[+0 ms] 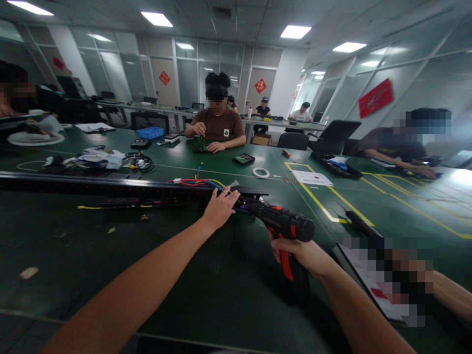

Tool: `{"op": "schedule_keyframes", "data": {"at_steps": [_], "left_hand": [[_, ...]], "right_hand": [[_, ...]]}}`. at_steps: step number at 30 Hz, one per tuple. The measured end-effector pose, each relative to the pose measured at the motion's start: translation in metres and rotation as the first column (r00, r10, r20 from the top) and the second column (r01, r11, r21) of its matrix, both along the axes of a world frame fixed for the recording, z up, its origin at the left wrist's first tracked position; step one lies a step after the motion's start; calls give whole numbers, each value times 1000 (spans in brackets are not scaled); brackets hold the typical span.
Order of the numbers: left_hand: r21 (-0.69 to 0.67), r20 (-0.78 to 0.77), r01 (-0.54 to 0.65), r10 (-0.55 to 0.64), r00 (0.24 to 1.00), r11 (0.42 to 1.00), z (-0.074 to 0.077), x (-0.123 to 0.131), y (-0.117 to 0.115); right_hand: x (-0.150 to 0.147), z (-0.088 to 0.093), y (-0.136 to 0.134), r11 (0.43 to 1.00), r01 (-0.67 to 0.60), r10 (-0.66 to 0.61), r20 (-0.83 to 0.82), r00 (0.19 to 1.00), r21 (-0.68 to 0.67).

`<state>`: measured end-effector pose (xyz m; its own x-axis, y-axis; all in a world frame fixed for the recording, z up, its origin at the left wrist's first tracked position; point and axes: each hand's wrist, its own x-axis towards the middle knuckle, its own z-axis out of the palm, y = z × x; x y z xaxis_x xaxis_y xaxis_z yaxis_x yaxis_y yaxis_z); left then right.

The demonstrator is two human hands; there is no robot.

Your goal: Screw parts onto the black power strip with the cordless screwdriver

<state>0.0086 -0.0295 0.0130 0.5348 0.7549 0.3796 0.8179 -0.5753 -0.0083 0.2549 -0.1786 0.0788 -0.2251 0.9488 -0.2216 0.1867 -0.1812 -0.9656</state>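
A long black metal rail (92, 183) lies across the table and runs off to the left. Red, yellow and blue wires (206, 181) come out along its right part. My left hand (220, 208) rests flat on the rail's right end, fingers stretched out. In my right hand (300, 253) is a black and orange cordless drill (282, 222), gripped by its handle. The drill's nose points left at the rail end, close to my left fingertips. Whether its bit touches a screw is hidden. Below the rail lie small brass-coloured pieces (144, 217).
Farther back are a white tape roll (261, 172), a screwdriver (287, 155), a circuit board (243, 159) and a blue basket (150, 132). A black pen-shaped tool (359, 223) and a partly blurred arm (452, 292) are at right. A co-worker (217, 120) sits opposite.
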Motion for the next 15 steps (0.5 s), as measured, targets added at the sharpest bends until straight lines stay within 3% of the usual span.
{"op": "schedule_keyframes", "data": {"at_steps": [15], "left_hand": [[-1,55,25,-25,998,1000,-5,-2,4]], "right_hand": [[-2,1,0,1000,15,-15,-1,1000,-7]]}}
